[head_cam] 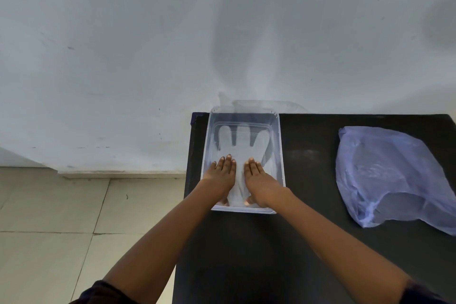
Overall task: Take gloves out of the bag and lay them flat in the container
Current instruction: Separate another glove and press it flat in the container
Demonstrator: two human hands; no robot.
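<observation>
Fingers [228, 161] of both hands are being pressed flat and outstretched, gripping nothing, on a clear glove [240, 147] lying inside the container [281, 145]; the bag [389, 177] is being left on the table [308, 242].

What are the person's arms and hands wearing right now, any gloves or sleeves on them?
Both the left hand and the right hand are bare, with no gloves, rings or watch visible. The forearms are uncovered too. Dark sleeves show only at the bottom edge of the view, ending near the elbows.
</observation>
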